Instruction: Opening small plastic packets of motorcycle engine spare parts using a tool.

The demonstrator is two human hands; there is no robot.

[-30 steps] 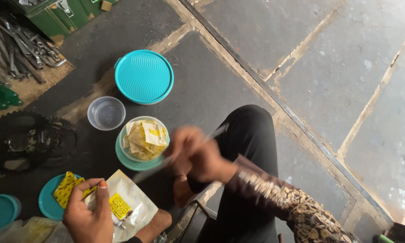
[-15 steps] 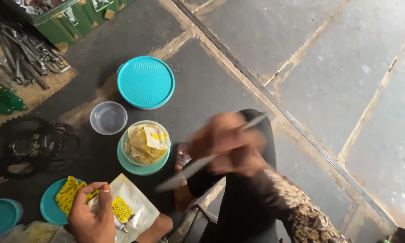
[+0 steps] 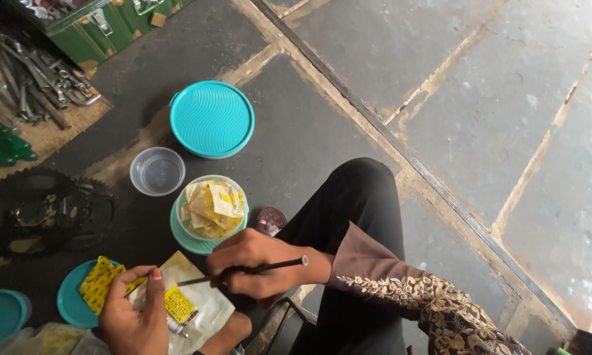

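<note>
The left hand (image 3: 135, 315) sits at the bottom edge, and its wrist is cut off there. Its fingers are closed on a clear packet (image 3: 194, 306) with a yellow label. The bottom of the packet runs out of view. What is inside is hard to make out.

The right hand (image 3: 256, 266) is just beside it, in front of the person's knee. Its fingers are pinched tight on a thin black stick (image 3: 250, 269). The tip of the stick points at the packet. The middle of the stick is hidden by the fingers.

A yellow dotted sheet (image 3: 102, 283) lies on a teal lid (image 3: 72, 306), partly under the left hand. Another teal lid (image 3: 0, 315) is cut off at the left edge.

Near the hands stands a clear tub of yellow and white sachets (image 3: 210, 207). An empty clear cup (image 3: 157, 171) is beside it, and a tub with a teal lid (image 3: 212, 118) is behind.

The floor is dark grey stone slabs (image 3: 454, 59) with pale cracks between them. A black chain wheel (image 3: 43, 213) lies on the left. Metal tools (image 3: 33, 85) lie on a mat by a green box (image 3: 105, 26), which is cut off at the top.
</note>
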